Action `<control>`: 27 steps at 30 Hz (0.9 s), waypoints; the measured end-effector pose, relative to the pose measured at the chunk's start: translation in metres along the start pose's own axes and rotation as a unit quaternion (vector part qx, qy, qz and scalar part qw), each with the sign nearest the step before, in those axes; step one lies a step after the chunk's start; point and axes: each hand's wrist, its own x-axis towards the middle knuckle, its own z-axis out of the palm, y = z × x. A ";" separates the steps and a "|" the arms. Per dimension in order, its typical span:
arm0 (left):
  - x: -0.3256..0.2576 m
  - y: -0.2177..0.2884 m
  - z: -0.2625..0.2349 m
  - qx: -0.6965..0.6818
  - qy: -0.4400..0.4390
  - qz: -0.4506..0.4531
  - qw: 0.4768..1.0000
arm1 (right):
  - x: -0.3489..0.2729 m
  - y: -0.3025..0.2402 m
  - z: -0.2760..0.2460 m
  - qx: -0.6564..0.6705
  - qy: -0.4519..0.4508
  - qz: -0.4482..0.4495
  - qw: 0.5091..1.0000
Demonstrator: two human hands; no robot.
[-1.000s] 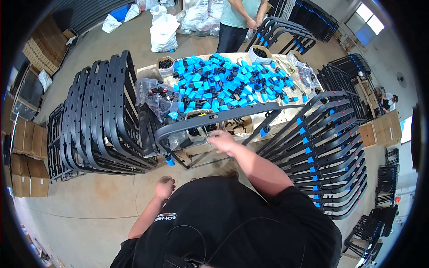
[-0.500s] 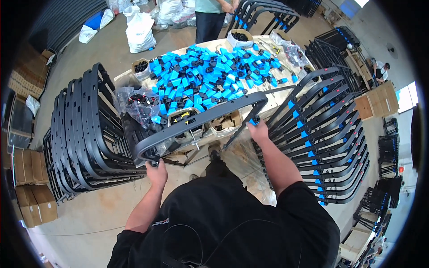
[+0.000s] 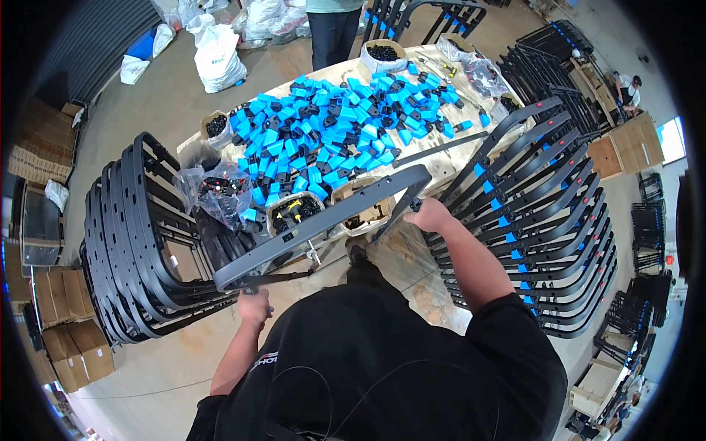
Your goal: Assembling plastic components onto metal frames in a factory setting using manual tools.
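Between my hands hangs a black U-shaped metal frame [image 3: 323, 225], tilted so that its right end sits higher and farther off. My left hand [image 3: 254, 306] is closed around its lower left part. Fingers of my right hand [image 3: 430, 216] wrap the leg at its right end. Behind the frame, the worktable [image 3: 412, 163] bears a big heap of blue and black plastic pieces [image 3: 323, 136]. Small boxes of black parts stand at the table's near edge; one box [image 3: 296, 212] also has yellow-handled tools in it.
Similar black frames [image 3: 140, 242] stand stacked at my left. On the right is another row of frames [image 3: 526, 228] with blue pieces fitted. A bag of small parts [image 3: 217, 187] lies at the table's left corner. A person [image 3: 332, 33] stands beyond the table.
The held frame has come down and slightly left, with both hands still on it. My view has shifted a little. The far person's hands have left the picture.
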 end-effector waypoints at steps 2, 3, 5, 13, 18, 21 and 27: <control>-0.009 0.005 -0.001 -0.041 -0.010 0.018 0.999 | -0.002 0.010 0.013 0.298 -0.064 0.020 0.952; -0.008 0.002 -0.002 -0.045 -0.006 0.016 0.999 | -0.004 0.011 0.019 0.567 -0.123 0.042 0.813; -0.005 -0.010 -0.005 -0.278 -0.088 0.037 0.956 | -0.009 0.004 0.018 0.644 -0.128 0.015 0.754; -0.020 0.027 -0.016 -0.246 -0.107 -0.182 0.946 | -0.030 -0.023 -0.042 0.539 -0.146 0.218 0.800; -0.035 0.038 -0.038 -0.213 -0.148 -0.172 0.950 | -0.032 -0.036 -0.054 0.492 -0.147 0.236 0.825; -0.035 0.038 -0.040 -0.229 -0.157 -0.173 0.945 | -0.032 -0.027 -0.044 0.517 -0.141 0.210 0.818; -0.025 -0.011 0.011 0.095 0.181 0.213 0.955 | -0.012 0.007 0.025 0.373 -0.004 0.118 0.920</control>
